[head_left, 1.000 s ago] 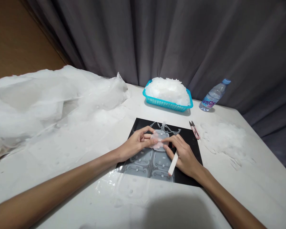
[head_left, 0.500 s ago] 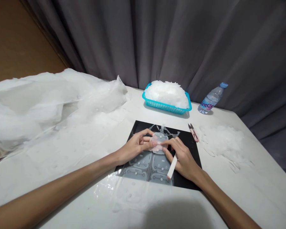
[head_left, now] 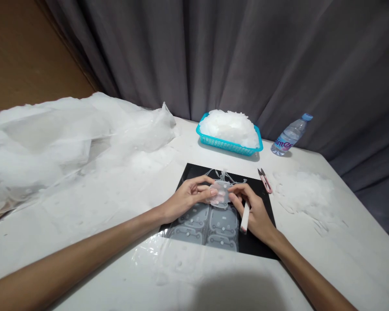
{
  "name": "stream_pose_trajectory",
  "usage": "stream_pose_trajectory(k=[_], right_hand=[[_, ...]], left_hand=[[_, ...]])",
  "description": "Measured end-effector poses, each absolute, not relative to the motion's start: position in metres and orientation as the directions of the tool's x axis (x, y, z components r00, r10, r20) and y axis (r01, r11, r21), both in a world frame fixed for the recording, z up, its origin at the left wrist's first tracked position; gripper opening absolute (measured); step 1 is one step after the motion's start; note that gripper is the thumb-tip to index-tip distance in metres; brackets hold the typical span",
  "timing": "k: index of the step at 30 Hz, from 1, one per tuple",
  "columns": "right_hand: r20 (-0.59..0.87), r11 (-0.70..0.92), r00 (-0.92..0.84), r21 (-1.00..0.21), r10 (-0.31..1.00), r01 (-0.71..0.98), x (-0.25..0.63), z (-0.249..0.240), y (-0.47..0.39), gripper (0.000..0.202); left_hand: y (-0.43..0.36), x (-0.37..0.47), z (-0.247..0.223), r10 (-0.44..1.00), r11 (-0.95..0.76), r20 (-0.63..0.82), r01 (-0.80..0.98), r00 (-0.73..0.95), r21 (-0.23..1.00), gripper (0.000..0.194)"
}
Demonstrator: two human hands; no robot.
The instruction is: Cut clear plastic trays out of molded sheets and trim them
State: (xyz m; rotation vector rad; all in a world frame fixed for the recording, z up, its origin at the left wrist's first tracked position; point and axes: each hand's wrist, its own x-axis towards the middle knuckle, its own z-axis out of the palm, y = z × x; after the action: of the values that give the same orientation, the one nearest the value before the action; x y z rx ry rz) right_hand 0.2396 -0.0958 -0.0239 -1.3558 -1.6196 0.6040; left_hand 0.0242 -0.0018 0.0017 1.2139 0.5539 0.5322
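Hanging behind a white table (head_left: 129,268) is a big grey curtain (head_left: 227,52). Clear plastic (head_left: 61,125) is heaped on the left. A black mat (head_left: 249,244) lies in the middle, with a blue basket (head_left: 228,144) of white bits (head_left: 228,127) behind it and a water bottle (head_left: 288,137) near. The left hand (head_left: 189,194) pinches a clear flat piece (head_left: 221,196) over the mat; keeping it steady looks like the step. The right hand (head_left: 254,209) has bent fingertips by its edge; I can't tell if they touch. Any next move seems to need a soft grip. Pink snips (head_left: 265,180) lie at the mat's edge. A white stick (head_left: 245,218), held in the right hand, could get in the way.
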Motion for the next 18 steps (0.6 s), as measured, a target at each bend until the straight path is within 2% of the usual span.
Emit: stream_pose_trajectory(k=[4,7,10,18], right_hand=[[0.274,0.231,0.128,-0.933,0.953,0.274,0.2391,-0.0236,-0.0932,0.017],[0.268,0.228,0.181,-0.950,0.946,0.214,0.2376,-0.0201,-0.0926,0.024],[0.273,0.228,0.196,-0.947,0.942,0.226,0.2379,-0.0195,-0.0929,0.027],[0.271,0.198,0.172,-0.915,0.947,0.352,0.2400,-0.0249,-0.0909,0.019]], left_hand=[[0.0004,0.0245,0.0022,0.644,0.326,-0.144,-0.099,0.751,0.940,0.025],[0.0032,0.0247,0.0038,0.662,0.392,-0.179,-0.132,0.728,0.911,0.026],[0.0044,0.0245,0.0063,0.663,0.423,-0.191,-0.152,0.724,0.893,0.027],[0.0043,0.0230,0.0093,0.667,0.452,-0.231,-0.139,0.709,0.881,0.033]])
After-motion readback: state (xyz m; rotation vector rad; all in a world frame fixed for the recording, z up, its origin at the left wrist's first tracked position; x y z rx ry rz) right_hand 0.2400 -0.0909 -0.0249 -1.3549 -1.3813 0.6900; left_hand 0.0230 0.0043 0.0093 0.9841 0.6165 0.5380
